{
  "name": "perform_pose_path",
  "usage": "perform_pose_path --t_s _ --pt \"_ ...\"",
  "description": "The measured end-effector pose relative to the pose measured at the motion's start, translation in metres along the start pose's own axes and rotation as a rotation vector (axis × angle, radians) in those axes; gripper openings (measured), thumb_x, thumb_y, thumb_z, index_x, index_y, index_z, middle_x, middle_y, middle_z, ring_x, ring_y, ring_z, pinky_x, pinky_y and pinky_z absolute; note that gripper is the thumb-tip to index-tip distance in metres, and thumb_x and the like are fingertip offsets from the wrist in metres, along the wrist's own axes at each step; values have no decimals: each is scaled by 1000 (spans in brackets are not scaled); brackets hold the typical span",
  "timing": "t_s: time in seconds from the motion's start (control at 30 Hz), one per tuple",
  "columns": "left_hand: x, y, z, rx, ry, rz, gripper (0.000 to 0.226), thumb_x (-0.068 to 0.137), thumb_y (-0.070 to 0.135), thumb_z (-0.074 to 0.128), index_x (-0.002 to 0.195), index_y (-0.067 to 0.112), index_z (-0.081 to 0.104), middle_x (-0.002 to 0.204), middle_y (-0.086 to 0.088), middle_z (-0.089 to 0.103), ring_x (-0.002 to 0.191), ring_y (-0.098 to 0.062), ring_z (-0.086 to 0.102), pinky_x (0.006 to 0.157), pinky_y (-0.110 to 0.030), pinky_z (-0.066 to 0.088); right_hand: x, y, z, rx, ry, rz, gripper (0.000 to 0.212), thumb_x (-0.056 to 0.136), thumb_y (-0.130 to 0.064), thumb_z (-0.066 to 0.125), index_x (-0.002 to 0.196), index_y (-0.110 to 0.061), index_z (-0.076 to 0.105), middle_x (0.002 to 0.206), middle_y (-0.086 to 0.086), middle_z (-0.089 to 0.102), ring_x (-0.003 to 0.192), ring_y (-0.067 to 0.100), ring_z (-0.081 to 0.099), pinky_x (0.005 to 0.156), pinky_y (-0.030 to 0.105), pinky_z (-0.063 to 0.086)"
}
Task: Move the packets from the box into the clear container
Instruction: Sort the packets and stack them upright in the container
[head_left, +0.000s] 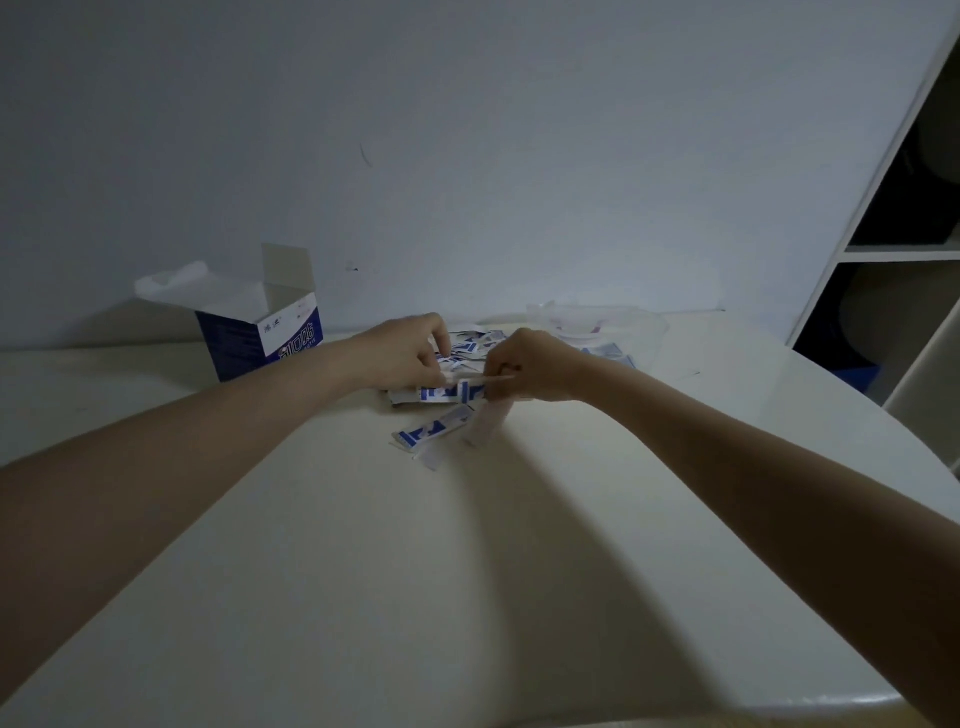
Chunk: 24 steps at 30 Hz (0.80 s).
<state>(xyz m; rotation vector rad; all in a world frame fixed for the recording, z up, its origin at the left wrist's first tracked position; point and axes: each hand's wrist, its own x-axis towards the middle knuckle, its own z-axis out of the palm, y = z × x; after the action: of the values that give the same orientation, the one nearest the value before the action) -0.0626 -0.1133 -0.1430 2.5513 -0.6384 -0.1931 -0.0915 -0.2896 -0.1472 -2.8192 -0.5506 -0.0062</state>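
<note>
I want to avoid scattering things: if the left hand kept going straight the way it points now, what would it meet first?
The left hand points right and slightly away, so it would probably first push into the loose packets piled on the table. The clear container lies beyond them, though depth is hard to judge.

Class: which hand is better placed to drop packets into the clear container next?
Right. The right hand already pinches packets and is nearer the clear container; the left hand is farther.

Glossy paper packets (445, 392), cardboard box (260, 332), clear plastic container (613, 325), smooth matt table (415, 571).
</note>
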Motion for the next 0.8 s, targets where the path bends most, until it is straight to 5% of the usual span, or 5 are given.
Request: perform_pose_path --t_s 0.07,0.2,0.4,0.53,0.8 --pt "2 1 0 46 20 -8 23 85 12 64 98 19 46 73 8 59 75 -13 53 78 -32 45 -4 11 -1 -31 -36 26 21 84 -16 64 97 -1 70 84 15 59 79 21 50 55 19 34" --pt "3 7 -2 89 67 47 21 85 13 64 97 19 48 74 6 63 75 -14 55 74 -30 45 -6 17 -10 117 63 36 30 86 -19 64 109 0 66 116 15 64 105 27 59 88 33 46" --pt "2 24 4 117 72 15 15 87 23 61 98 15 55 89 -4 61 83 -19 55 76 -31 46 0 -2 -10 103 31 0 17 81 -12 66 95 -3 71 67 -5 55 72 15 48 56 16 33" --pt "-9 13 12 403 -248 -286 40 83 44 63 67 9 51 71 -4 51 65 -20 52 58 -24 41 0 3 2 123 39 -9 21 81 -13 67 101 -13 63 86 -3 60 82 14 55 74 26 48" --pt "-12 3 23 393 -123 -112 10 81 19 65 81 12 59 60 -1 47 50 -8 39 49 -22 29 4 -7 20 83 -54 -131 27 80 -13 71 103 0 69 125 15 55 112 25 53 88 24 38"
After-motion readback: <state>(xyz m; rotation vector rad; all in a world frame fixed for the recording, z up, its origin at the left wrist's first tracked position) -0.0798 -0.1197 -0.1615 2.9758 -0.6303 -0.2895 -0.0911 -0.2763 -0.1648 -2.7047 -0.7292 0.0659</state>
